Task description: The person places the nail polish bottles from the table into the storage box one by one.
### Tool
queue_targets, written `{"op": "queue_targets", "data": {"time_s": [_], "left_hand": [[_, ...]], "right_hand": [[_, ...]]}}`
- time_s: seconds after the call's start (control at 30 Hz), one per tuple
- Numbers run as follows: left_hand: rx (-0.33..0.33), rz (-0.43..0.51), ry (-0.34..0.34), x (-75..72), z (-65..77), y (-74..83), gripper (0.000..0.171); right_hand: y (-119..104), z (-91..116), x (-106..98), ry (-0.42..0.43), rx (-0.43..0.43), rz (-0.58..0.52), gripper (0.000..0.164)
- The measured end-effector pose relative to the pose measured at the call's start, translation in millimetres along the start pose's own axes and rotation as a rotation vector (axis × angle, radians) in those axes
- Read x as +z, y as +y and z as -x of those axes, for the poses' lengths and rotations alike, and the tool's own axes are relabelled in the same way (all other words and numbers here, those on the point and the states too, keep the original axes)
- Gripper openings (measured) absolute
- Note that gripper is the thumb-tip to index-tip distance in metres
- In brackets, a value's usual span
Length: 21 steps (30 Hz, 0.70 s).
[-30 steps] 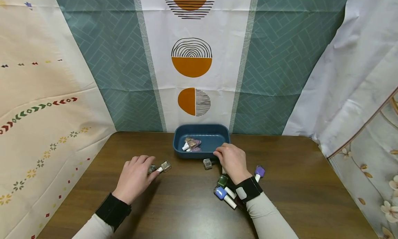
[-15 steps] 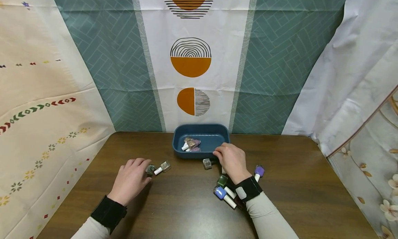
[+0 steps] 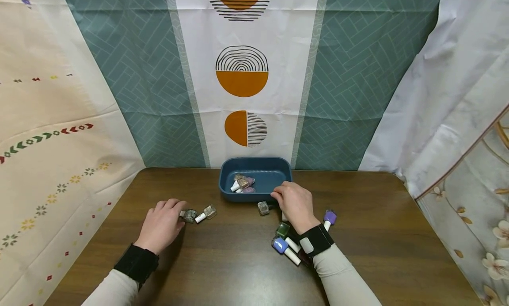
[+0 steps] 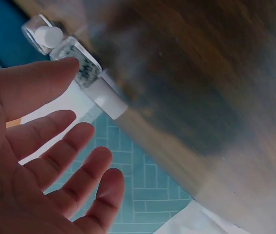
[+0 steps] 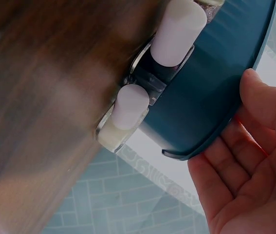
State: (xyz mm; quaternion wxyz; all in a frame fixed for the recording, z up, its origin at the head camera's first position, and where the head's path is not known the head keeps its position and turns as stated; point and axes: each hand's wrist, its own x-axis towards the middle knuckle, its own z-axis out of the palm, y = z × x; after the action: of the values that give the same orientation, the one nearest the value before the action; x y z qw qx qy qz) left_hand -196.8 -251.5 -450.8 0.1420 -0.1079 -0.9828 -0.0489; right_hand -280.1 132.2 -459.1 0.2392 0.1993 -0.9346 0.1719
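My left hand (image 3: 161, 224) lies by a dark-glitter nail polish bottle (image 3: 190, 216) on the table. In the left wrist view its thumb overlaps that bottle's glass, and the other fingers are loosely bent with nothing in them. Just right of it lies a pale gold glitter bottle (image 3: 210, 212) with a white cap. My right hand (image 3: 295, 205) holds the rim of a blue bin (image 3: 254, 198) at its front right corner, thumb and fingers on either side. Several polish bottles (image 3: 243, 182) lie inside the bin.
A silver glitter bottle (image 3: 263, 208) lies before the bin. Under and beside the right forearm are a green bottle (image 3: 282, 229), a blue one (image 3: 280, 245) and a purple one (image 3: 329, 216). A cream bottle (image 5: 113, 134) shows near the bin. Fabric hangs behind the table.
My left hand has drawn back to the left, off the gold glitter bottle, uncovering its white cap and the dark-glitter bottle. The right hand stays at the bin's rim.
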Motion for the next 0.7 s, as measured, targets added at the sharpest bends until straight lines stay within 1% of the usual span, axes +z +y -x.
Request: {"op": "queue_targets", "data": {"time_s": [0.13, 0.3, 0.7], "left_hand": [[-0.01, -0.011, -0.038, 2.9, -5.2, -7.0, 0.056], [-0.025, -0.016, -0.076, 6.3, -9.9, -14.2, 0.05], [-0.026, -0.023, -0.085, 8.3, -11.7, -20.8, 0.029]], "right_hand": [[0, -1, 0, -0.008, 0.001, 0.0, 0.012], [0, -1, -1, -0.009, 0.001, -0.005, 0.012], [-1, 0, -3, 0.0, -0.001, -0.007, 0.011]]}}
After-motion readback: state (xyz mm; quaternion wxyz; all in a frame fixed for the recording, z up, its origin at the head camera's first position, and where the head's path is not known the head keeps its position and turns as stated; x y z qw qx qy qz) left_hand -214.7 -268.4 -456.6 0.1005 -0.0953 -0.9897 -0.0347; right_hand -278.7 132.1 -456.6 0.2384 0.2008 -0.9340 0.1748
